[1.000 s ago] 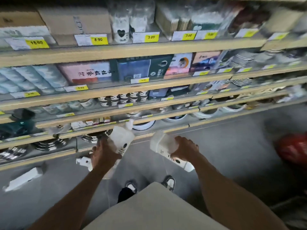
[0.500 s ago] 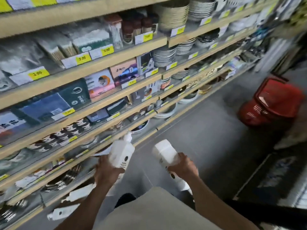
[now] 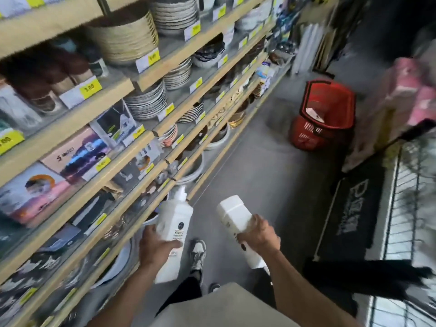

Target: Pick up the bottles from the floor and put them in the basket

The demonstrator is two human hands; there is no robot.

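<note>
- Your left hand (image 3: 157,250) has its fingers (image 3: 174,244) wrapped round the lower body of a white pump bottle (image 3: 175,220). The pump end points up and away, toward the shelves (image 3: 132,147).
- Your right hand (image 3: 258,233) grips a second bottle (image 3: 232,213) about its middle and holds it the other way round. The flat base faces forward, and the neck end sticks out below the hand, back toward you.
- Both bottles are off the floor (image 3: 259,175), carried side by side in front of your waist with a clear gap between them.
- The red basket (image 3: 304,135) stands on the floor well ahead and off to your right, up the aisle, mouth upward. Its long side runs roughly along the aisle. Something pale lies inside it, but I cannot tell what.
- The basket is on your right hand's side, so that bottle is probably the easier one to lower in first. The left bottle has to cross over.
- Neither hand is anywhere near the rim, so you will likely have to close the distance before lowering.
- A black mat (image 3: 354,208) lies along the right of your path.
</note>
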